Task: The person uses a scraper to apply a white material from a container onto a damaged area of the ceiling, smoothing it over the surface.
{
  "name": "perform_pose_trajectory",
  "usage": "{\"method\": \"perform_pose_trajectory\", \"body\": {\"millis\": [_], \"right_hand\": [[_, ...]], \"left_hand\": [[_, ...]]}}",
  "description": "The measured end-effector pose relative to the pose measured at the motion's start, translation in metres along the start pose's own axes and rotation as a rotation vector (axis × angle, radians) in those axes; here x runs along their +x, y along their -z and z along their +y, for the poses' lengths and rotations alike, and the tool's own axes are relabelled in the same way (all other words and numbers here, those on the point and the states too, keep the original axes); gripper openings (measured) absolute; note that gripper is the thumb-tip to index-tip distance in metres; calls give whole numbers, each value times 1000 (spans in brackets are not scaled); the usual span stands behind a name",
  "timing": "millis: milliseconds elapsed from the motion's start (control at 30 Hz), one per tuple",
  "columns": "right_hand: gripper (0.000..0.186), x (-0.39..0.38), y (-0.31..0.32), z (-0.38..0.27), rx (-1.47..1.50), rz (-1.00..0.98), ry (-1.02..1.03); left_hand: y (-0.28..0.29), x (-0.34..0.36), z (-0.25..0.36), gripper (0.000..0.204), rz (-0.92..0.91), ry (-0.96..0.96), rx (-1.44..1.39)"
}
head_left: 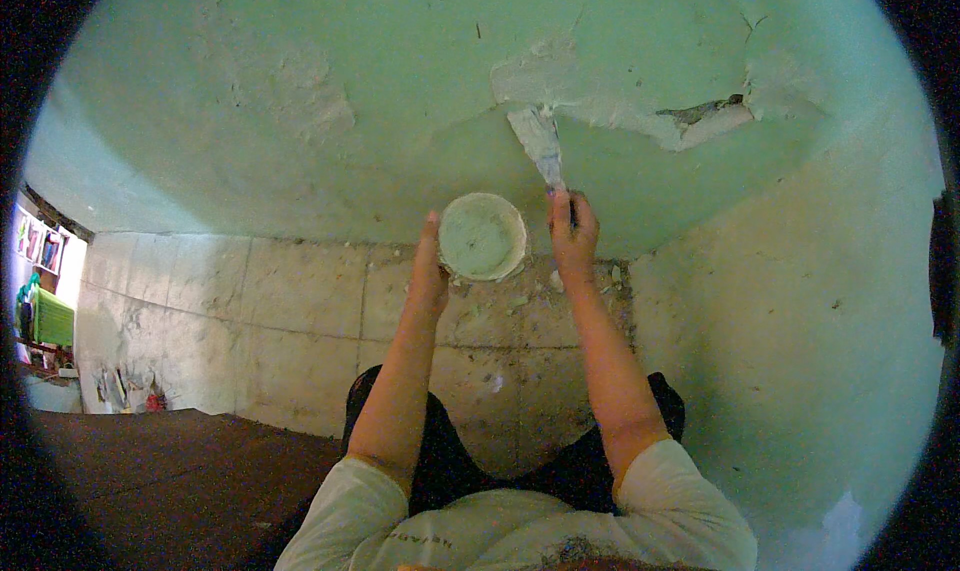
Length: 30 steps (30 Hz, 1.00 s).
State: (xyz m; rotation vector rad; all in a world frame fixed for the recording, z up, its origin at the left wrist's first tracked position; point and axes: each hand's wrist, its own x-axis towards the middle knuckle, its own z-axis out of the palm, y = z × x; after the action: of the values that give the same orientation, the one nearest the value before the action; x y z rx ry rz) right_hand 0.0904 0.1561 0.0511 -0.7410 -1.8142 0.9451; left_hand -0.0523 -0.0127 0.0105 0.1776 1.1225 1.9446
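My left hand (429,271) grips the side of a round white tub (483,237), which holds pale greenish-white paste. In my right hand (574,229) is a putty knife (541,143), its broad blade smeared with white paste and pointing up at the wall. The blade's tip lies at the lower edge of a whitish filler patch (535,76) on the green wall (420,51); whether it presses on the surface I cannot tell. To the right of that patch, a dark broken hole (700,113) shows in the plaster.
Another rough pale patch (300,96) marks the wall at left. Crumbs of plaster (520,296) lie on the tiled floor (300,291) along the wall's foot. A side wall (800,321) closes the right. At lower left is a dark brown surface (170,481), with a green basket (52,318) beyond.
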Motion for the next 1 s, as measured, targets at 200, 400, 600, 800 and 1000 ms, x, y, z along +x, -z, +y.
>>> {"method": "perform_pose_trajectory", "body": {"millis": [200, 400, 600, 800, 1000], "right_hand": [[34, 11, 4, -51, 177, -9, -38], [29, 27, 3, -15, 193, 44, -73], [32, 3, 10, -21, 120, 72, 16], [32, 37, -6, -98, -109, 44, 223], [32, 20, 17, -55, -199, 254, 177]], "left_hand": [[7, 2, -1, 70, -11, -6, -37], [-3, 2, -1, 66, -29, -14, -51], [4, 2, -3, 68, -17, -36, -60], [5, 0, -4, 70, -9, -15, -41], [7, 3, -5, 73, -22, -18, -36]]}}
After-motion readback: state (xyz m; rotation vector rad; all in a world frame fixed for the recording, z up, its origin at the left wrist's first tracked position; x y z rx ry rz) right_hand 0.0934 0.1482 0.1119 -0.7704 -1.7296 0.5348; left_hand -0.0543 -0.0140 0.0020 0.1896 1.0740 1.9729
